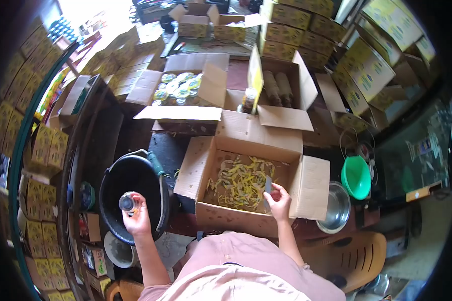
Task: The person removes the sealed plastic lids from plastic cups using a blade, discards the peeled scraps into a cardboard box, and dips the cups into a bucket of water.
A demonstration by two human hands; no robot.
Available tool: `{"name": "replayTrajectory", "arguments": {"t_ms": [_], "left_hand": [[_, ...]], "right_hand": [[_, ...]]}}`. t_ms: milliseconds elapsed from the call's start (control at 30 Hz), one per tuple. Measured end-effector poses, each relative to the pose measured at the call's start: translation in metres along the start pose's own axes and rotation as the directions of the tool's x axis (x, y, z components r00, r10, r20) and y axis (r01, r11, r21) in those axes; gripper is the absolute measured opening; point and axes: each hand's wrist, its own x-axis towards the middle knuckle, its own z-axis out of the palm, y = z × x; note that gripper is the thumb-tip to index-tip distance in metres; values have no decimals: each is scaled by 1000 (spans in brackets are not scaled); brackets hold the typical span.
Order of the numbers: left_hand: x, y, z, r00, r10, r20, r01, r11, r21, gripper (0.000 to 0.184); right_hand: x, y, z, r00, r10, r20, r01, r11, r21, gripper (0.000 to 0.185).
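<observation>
Over the black bucket (pixel 110 173), my left hand (pixel 138 220) is closed around a small jar (pixel 127 202) with a dark round end facing up. Its label and far side are hidden by my fingers. My right hand (pixel 280 202) pinches a flat grey blade (pixel 268 186), held upright at the right side of an open cardboard box (pixel 251 218). Inside that box lies a loose heap of yellow and greyish scraps (pixel 241 175), left of the blade.
Behind stand an open box of lidded jars (pixel 178 89) and another holding brown bottles (pixel 278 88), with a glass jar (pixel 248 100) at its corner. A metal bowl (pixel 334 208) and green basin (pixel 356 178) are right. Stacked cartons and a shelf (pixel 85 135) flank me.
</observation>
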Motion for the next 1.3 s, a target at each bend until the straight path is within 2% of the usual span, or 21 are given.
{"name": "replayTrajectory", "arguments": {"t_ms": [33, 100, 167, 233, 300, 333, 367, 467, 533, 633, 733, 933, 1033, 1067, 1133, 1233, 1267, 1300], "left_hand": [[-3, -6, 6, 1000, -23, -21, 23, 1000, -1, 35], [-15, -25, 17, 981, -169, 98, 165, 985, 52, 36], [11, -2, -1, 992, -127, 25, 127, 992, -15, 35], [17, 2, -3, 993, -119, -17, 118, 992, -49, 31], [9, -14, 7, 966, -259, 1, 255, 950, -180, 31], [13, -15, 7, 973, -227, -48, 212, 953, -216, 32], [33, 5, -8, 985, -172, -20, 166, 969, -181, 34], [36, 2, -13, 986, -162, 32, 164, 983, -86, 33], [36, 0, -16, 983, -163, 85, 164, 987, 6, 33], [33, 2, -18, 963, -232, 137, 231, 973, 22, 36], [32, 7, -15, 967, -182, 178, 169, 982, 85, 34], [36, 10, -15, 971, -118, 208, 84, 983, 163, 38], [39, 5, -17, 974, -84, 211, 39, 977, 211, 35], [40, 8, -18, 978, -179, 111, 175, 983, 47, 31], [38, 9, -15, 913, -406, -42, 375, 875, -308, 24], [23, -11, -14, 919, -362, 153, 386, 906, -173, 14], [26, -13, -17, 898, -390, 205, 410, 910, -63, 13], [30, -11, -19, 897, -394, 200, 410, 911, -49, 13]], "right_hand": [[0, -5, 3, 999, 30, -31, -30, 999, 14, 35], [-2, -25, 4, 995, -95, -7, 93, 983, -160, 34], [-5, -43, 7, 940, -321, 111, 340, 888, -310, 32], [-1, -31, 19, 820, -466, 332, 572, 689, -446, 28], [-1, -26, 37, 814, -278, 511, 559, 615, -556, 27], [-2, -23, 46, 832, -273, 484, 529, 655, -539, 29], [-3, -18, 54, 844, -268, 464, 504, 692, -517, 31], [-2, -1, 60, 836, -137, 532, 424, 776, -467, 32], [-1, -4, 53, 810, -122, 574, 427, 794, -433, 33], [-2, -12, 41, 786, -57, 616, 387, 822, -418, 34], [-3, -19, 37, 764, 8, 645, 381, 801, -462, 33], [-18, -29, 19, 776, 49, 629, 341, 806, -484, 32], [-26, -15, 17, 844, -72, 531, 356, 816, -455, 31], [-31, -11, 16, 875, -117, 470, 339, 841, -422, 30], [-40, -10, 13, 923, -197, 330, 313, 884, -347, 29], [-50, -5, 12, 835, -534, 129, 532, 727, -435, 28], [-53, -1, 12, 789, -591, 169, 581, 627, -519, 23], [-56, -1, 11, 750, -642, 161, 615, 587, -527, 23]]}}
